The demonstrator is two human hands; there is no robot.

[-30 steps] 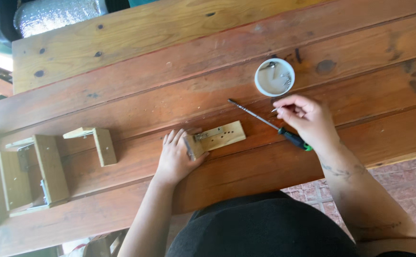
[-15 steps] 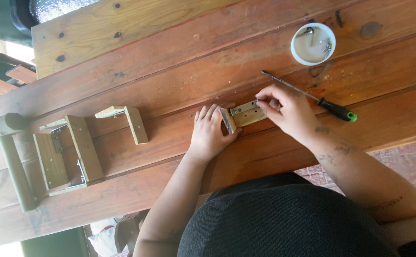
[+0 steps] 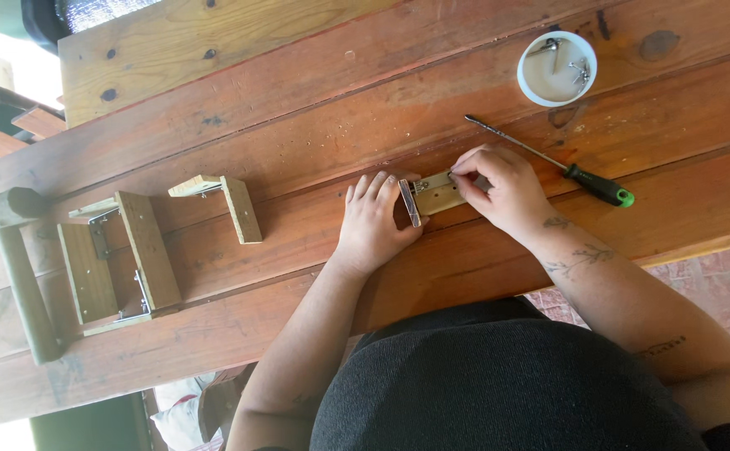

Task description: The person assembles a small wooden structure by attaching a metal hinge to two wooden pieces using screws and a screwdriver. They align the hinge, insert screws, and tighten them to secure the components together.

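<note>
A small light wooden block [image 3: 434, 194] with a metal bracket at its left end lies on the reddish wooden table [image 3: 298, 108]. My left hand [image 3: 375, 221] lies flat on the table and presses against the block's bracket end. My right hand [image 3: 498, 188] rests on the block's right part, thumb and forefinger pinched at its top edge; what they pinch is too small to tell. A screwdriver [image 3: 553, 163] with a black and green handle lies just beyond my right hand, untouched.
A white round cup [image 3: 556, 68] holding metal screws and brackets stands at the far right. A small L-shaped wood piece [image 3: 229, 203] and a larger assembled wooden frame [image 3: 110, 259] lie to the left. The table's near edge runs by my body.
My right hand has left the screwdriver on the table and moved onto the wooden block. The left hand has stayed at the block's bracket end. The camera view shifted.
</note>
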